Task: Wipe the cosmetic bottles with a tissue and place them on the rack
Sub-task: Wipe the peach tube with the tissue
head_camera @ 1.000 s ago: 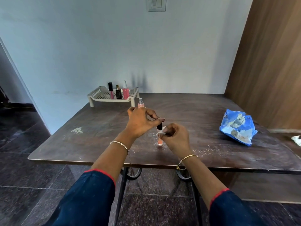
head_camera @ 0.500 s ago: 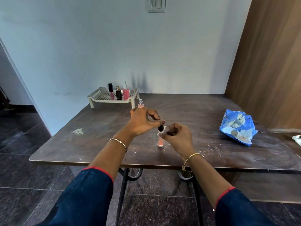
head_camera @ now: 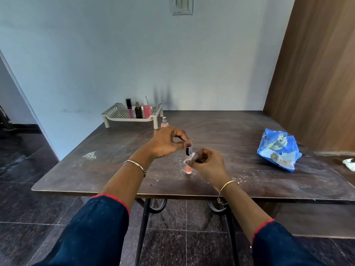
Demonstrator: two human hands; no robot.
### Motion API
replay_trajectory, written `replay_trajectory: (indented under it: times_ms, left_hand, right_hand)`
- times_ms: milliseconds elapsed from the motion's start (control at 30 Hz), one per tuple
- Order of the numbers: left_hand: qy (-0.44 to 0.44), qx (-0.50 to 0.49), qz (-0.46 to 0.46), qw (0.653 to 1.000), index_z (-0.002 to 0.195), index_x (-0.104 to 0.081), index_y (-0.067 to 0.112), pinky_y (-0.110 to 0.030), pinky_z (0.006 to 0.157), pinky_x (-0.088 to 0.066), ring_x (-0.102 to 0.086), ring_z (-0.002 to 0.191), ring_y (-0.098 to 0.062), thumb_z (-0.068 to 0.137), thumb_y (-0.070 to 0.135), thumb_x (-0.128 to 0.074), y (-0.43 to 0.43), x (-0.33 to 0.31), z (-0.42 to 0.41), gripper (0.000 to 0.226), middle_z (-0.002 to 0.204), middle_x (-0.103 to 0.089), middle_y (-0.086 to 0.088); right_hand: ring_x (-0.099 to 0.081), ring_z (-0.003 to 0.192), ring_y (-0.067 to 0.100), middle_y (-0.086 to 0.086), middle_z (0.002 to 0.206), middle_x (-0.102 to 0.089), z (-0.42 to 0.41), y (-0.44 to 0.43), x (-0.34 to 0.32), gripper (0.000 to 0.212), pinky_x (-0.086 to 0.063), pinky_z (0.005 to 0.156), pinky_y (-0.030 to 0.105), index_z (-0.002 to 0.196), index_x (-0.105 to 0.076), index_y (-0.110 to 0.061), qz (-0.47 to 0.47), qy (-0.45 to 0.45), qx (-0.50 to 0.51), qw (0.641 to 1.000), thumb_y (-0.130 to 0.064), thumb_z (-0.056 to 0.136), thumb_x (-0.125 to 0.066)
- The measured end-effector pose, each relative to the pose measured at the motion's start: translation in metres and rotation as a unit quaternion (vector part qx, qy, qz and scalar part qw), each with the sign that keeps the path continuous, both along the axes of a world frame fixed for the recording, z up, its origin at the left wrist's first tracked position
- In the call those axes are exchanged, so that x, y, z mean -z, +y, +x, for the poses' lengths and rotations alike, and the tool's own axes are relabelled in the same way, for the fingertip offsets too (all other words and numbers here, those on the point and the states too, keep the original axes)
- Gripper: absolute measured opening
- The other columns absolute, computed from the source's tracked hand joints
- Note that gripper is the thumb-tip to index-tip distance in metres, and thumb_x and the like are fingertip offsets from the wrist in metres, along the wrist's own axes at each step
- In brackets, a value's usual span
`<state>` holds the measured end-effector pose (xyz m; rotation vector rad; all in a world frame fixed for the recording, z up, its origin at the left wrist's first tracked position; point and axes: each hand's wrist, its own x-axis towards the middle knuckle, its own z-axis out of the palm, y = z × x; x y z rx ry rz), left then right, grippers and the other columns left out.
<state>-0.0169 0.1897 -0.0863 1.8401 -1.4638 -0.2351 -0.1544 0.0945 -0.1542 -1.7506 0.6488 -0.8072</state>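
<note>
I see pale blue wall [head_camera: 115, 54] ahead, switch plate [head_camera: 182, 5] high up; wood panel [head_camera: 317, 73] on right; dark tiled floor [head_camera: 28, 208]; brown table [head_camera: 221, 127] on black metal legs [head_camera: 142, 233].

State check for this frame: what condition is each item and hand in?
Gloss tube: upright, capped, held by both hands.
Left hand: pinches the tube's cap.
Right hand: holds tissue wrapped round the tube's body.
Rack: three bottles standing upright on it.
Spray bottle: upright on the table, off the rack.
Blue packet: lying crumpled on the table.
</note>
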Motion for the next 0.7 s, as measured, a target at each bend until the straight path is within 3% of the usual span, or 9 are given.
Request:
replay_trajectory:
  times_ms: [100, 267, 400, 500, 567, 700]
  left_hand:
    - [-0.016, -0.008, 0.0, 1.0, 0.087, -0.068, 0.035, -0.054, 0.111, -0.025, -0.06, 0.105, 0.002, 0.077, 0.04, -0.073, -0.001, 0.001, 0.0, 0.012, 0.092, -0.069, 0.029]
    - [-0.019, 0.0, 0.008, 1.0, 0.089, -0.068, 0.033, -0.051, 0.113, -0.023, -0.059, 0.108, 0.001, 0.08, 0.034, -0.072, 0.0, 0.0, 0.001, 0.011, 0.095, -0.069, 0.028]
    - [-0.039, 0.006, 0.011, 0.999, 0.089, -0.068, 0.026, -0.04, 0.112, -0.008, -0.059, 0.11, 0.003, 0.084, 0.025, -0.069, 0.0, 0.0, -0.002, 0.006, 0.101, -0.07, 0.022]
    - [-0.05, 0.0, -0.001, 0.999, 0.088, -0.067, 0.03, -0.042, 0.111, -0.014, -0.056, 0.112, 0.004, 0.084, 0.024, -0.068, 0.0, -0.001, -0.004, 0.007, 0.105, -0.069, 0.023]
    - [-0.097, -0.036, -0.01, 0.995, 0.091, -0.069, 0.03, -0.036, 0.102, -0.014, -0.049, 0.118, -0.001, 0.084, 0.026, -0.068, 0.0, -0.001, -0.007, 0.008, 0.111, -0.066, 0.022]
    - [-0.141, -0.072, -0.044, 0.986, 0.087, -0.071, 0.033, -0.033, 0.091, -0.016, -0.049, 0.109, -0.007, 0.081, 0.028, -0.071, 0.002, 0.002, -0.01, 0.008, 0.095, -0.061, 0.022]
  right_hand:
    - [-0.062, 0.061, 0.009, -0.002, 0.065, -0.067, -0.003, 0.0, 0.015, 0.028, -0.055, 0.061, 0.024, 0.061, -0.061, -0.018, -0.067, 0.08, -0.001, 0.995, -0.009, 0.059, -0.087]
    - [-0.058, 0.053, 0.008, -0.007, 0.056, -0.063, 0.0, 0.001, 0.014, 0.031, -0.052, 0.058, 0.029, 0.055, -0.058, -0.021, -0.064, 0.093, 0.019, 0.993, -0.014, 0.056, -0.089]
    - [-0.067, 0.07, 0.019, 0.005, 0.07, -0.069, -0.001, 0.007, 0.002, 0.026, -0.058, 0.07, 0.03, 0.063, -0.062, -0.015, 0.005, 0.023, 0.045, 0.999, -0.006, 0.06, -0.086]
    - [-0.066, 0.068, 0.016, 0.007, 0.072, -0.069, 0.0, 0.008, -0.016, 0.021, -0.057, 0.07, 0.024, 0.072, -0.064, -0.005, 0.03, -0.049, 0.038, 0.998, 0.003, 0.064, -0.082]
    - [-0.067, 0.069, 0.015, 0.008, 0.074, -0.07, 0.001, 0.007, -0.024, 0.019, -0.057, 0.069, 0.022, 0.076, -0.066, -0.002, 0.02, -0.082, 0.039, 0.996, 0.005, 0.065, -0.08]
    - [-0.069, 0.071, 0.014, 0.007, 0.077, -0.071, 0.003, 0.007, -0.024, 0.019, -0.057, 0.07, 0.022, 0.075, -0.068, -0.007, 0.027, -0.119, 0.027, 0.992, 0.005, 0.066, -0.079]
